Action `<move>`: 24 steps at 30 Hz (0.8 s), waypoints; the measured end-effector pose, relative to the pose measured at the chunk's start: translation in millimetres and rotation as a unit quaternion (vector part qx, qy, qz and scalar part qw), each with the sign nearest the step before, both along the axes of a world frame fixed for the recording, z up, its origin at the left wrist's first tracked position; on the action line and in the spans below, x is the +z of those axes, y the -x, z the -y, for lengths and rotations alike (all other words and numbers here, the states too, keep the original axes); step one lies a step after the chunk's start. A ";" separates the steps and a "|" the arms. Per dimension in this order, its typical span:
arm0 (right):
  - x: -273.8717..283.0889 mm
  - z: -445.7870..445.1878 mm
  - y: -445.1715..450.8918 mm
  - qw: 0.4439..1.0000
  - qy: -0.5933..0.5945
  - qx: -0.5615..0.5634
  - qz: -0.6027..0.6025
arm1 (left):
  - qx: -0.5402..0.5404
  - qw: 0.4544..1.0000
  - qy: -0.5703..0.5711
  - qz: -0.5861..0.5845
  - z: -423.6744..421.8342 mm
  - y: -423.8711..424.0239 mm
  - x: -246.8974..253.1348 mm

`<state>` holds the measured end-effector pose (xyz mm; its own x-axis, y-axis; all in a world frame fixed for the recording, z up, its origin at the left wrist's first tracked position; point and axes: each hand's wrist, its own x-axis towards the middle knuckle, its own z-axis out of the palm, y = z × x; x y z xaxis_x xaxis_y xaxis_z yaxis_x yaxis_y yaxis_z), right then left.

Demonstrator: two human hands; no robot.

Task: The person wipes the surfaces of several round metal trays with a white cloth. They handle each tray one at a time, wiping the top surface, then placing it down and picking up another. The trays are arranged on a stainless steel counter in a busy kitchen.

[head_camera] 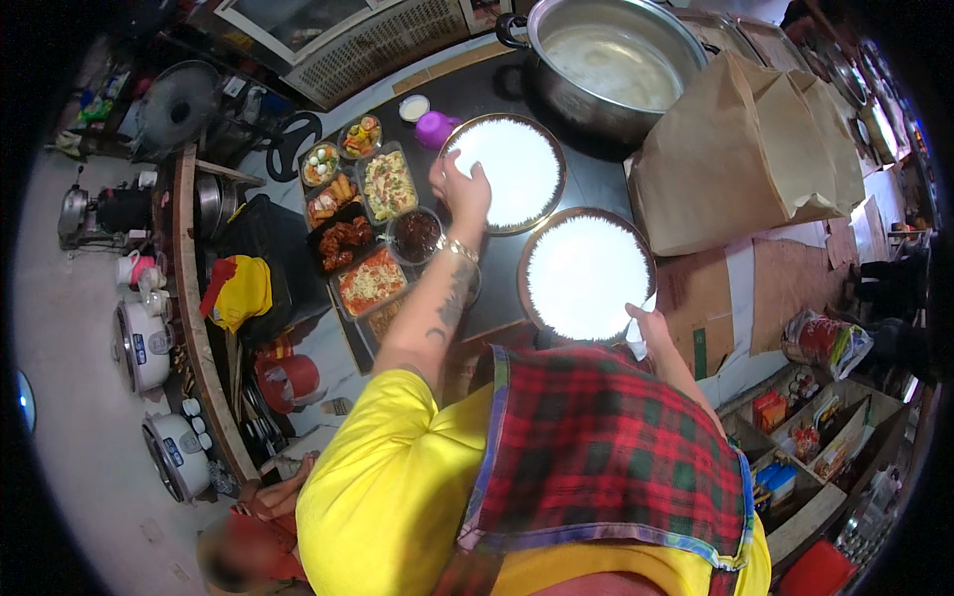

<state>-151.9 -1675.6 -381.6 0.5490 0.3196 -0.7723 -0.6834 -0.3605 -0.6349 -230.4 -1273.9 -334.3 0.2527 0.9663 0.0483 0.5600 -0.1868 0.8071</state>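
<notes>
Two round white plates with dark, gold-edged rims lie before me on the dark table. My left hand is over the left rim of the farther plate, thumb and fingers apart; whether it touches the plate I cannot tell. At the lower right edge of the nearer plate, my right hand grips a white tissue or cloth. Left of my forearm stand clear tubs of food, among them creamy pasta, a dark sauced dish and red-sauced pasta with cheese.
A large metal pot with cloudy liquid stands at the back. Brown paper bags occupy the right side. A purple cup and a small white tub sit behind the food. At lower left is another person.
</notes>
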 end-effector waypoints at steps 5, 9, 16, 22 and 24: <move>-1.9 -2.4 7.3 1.000 0.022 -0.005 -0.010 | -0.173 0.937 -0.161 -0.258 -106.4 -10.5 23.2; 9.9 -6.8 10.5 1.000 0.024 -0.020 -0.004 | -0.304 0.830 -0.126 -0.450 -176.3 -26.6 32.7; 29.5 -15.1 13.9 0.998 0.063 -0.018 0.000 | -0.351 0.741 -0.215 -0.530 -247.2 -38.5 8.4; 21.2 -9.0 14.5 0.994 0.110 -0.019 -0.009 | -0.388 0.791 -0.197 -0.430 -267.9 -32.5 -1.2; 16.7 -4.6 13.7 0.996 0.087 -0.027 -0.010 | -0.369 0.794 -0.201 -0.439 -275.3 -24.7 16.0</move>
<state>-165.6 -1671.1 -365.0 0.5452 0.1493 -0.8249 -0.7174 -0.4259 -0.5513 -205.8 -998.6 -318.3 0.8496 0.4910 -0.1924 0.4927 -0.8692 -0.0425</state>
